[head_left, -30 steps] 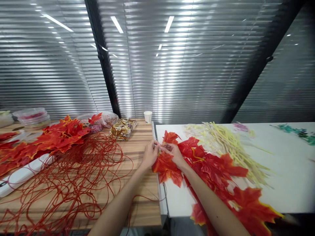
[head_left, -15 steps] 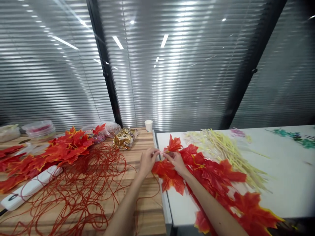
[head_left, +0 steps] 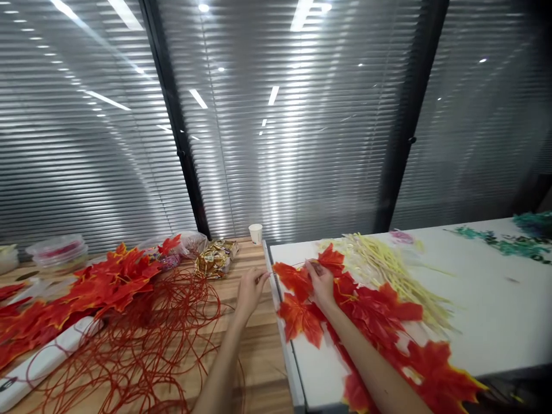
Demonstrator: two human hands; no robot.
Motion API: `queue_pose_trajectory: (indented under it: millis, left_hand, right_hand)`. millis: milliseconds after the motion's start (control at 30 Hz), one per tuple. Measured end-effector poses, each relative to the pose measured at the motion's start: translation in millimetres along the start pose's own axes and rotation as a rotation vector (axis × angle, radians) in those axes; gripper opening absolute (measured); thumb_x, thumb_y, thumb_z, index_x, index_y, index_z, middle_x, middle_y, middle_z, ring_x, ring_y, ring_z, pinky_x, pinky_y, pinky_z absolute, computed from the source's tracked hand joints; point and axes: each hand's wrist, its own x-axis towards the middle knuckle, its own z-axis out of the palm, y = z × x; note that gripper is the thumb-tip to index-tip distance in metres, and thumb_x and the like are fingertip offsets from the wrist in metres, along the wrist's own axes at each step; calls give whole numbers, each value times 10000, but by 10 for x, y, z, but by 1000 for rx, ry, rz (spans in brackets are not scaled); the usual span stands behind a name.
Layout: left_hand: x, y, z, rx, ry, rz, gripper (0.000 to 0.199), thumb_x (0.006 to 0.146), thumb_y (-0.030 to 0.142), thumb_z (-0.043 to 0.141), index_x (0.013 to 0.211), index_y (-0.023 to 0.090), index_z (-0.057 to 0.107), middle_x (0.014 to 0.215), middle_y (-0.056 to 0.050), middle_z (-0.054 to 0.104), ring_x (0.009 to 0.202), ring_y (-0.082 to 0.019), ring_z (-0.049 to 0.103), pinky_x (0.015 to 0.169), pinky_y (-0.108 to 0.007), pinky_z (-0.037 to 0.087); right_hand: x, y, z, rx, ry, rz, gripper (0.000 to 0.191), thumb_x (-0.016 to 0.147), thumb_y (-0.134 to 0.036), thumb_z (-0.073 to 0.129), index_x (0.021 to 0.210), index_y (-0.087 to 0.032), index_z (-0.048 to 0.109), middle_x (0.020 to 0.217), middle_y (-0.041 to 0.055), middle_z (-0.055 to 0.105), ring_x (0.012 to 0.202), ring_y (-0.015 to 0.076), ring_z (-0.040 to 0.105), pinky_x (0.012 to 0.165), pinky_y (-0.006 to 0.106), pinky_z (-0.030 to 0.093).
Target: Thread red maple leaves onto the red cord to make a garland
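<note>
My left hand (head_left: 249,294) is closed in a pinch at the seam between the two tables, its fingertips on a thin red string. To the right, over the white table, my right hand (head_left: 321,283) pinches the same string, which runs between the hands. Just below that stretch hangs a red artificial maple leaf (head_left: 294,280). Another orange-red leaf (head_left: 301,319) lies under my right hand. Beneath my right forearm a pile of red maple leaves (head_left: 379,313) spreads towards the front edge, partly covered by the arm.
Tangled red cord (head_left: 150,345) covers much of the wooden table (head_left: 263,368). Around it are more red leaves (head_left: 112,276), a white power strip (head_left: 52,353), gold wrappers (head_left: 215,259), a paper cup (head_left: 256,233) and plastic tubs (head_left: 58,252). Yellow strands (head_left: 388,276) lie on the white table (head_left: 470,310).
My hands have drawn apart, the right one moving right and the left slightly left. More string shows between them, and a leaf now shows below it. The camera view has shifted a little.
</note>
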Motion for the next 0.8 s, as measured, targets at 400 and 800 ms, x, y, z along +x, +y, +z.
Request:
queue_pose_trajectory:
  millis: [400, 800]
  left_hand:
    - [32, -30, -61, 38, -32, 3, 213, 774, 370, 565, 746, 214, 707, 666, -56, 644, 639, -187, 546, 635, -281, 385]
    - [61, 154, -131, -105, -479, -187, 204, 727, 289, 591, 736, 130, 719, 746, -59, 712, 697, -185, 611, 638, -256, 446]
  right_hand:
    - [247, 50, -157, 30, 350, -80, 270, 657, -399, 631, 749, -151, 576, 784, 82, 650, 772, 203, 602, 739, 325, 462]
    - [465, 45, -353, 85, 550, -116, 302, 640, -441, 625, 731, -165, 543, 763, 34, 621, 774, 161, 588, 731, 277, 468]
